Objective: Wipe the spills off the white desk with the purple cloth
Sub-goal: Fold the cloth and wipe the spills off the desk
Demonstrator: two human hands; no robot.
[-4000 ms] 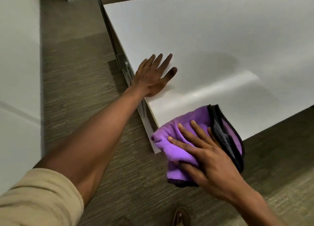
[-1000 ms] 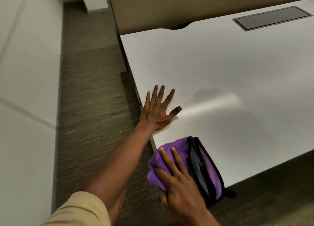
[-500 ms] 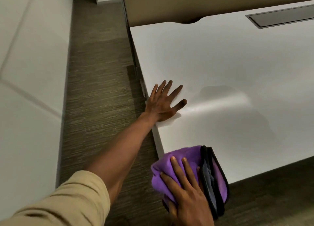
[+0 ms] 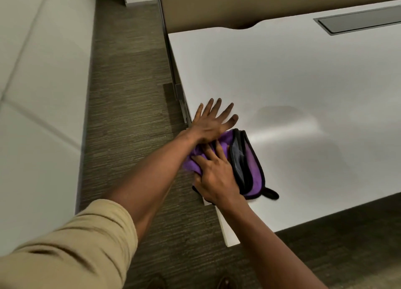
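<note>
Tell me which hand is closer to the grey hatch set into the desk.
Left. The left hand lies flat on the desk, further toward the grey hatch; the right hand presses the purple cloth nearer the desk's front edge.

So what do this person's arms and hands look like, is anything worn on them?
Both hands are bare: no gloves, rings or watch show on the left hand or the right hand. The left arm wears a loose, plain tan sleeve with soft folds. It ends near the elbow, and the forearm below is bare. The right arm shows no sleeve up to the frame's edge.
</note>
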